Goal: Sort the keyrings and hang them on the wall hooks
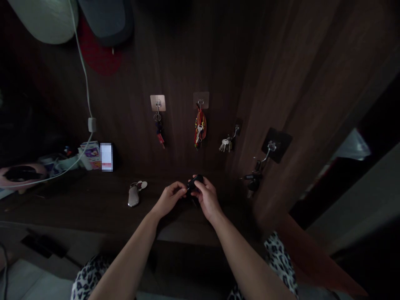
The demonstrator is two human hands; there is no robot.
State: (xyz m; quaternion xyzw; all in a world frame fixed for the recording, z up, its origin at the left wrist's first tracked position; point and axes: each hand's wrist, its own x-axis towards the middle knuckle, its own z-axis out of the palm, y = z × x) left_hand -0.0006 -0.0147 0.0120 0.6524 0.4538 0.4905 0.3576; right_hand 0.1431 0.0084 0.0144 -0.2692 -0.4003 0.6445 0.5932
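One black key fob (197, 181), oblong and rounded, clasped in the right hand (206, 198), left hand (169, 197) pinching at its end, above a dark wooden surface (106, 202).

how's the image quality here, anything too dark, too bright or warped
In the head view, light is dim and several edges go near-black; in the head view, the black key fob in the right hand loses detail; in the head view, a pixelated rectangle at left glows brightest; in the head view, wide-angle distortion seems to stretch the forearms.
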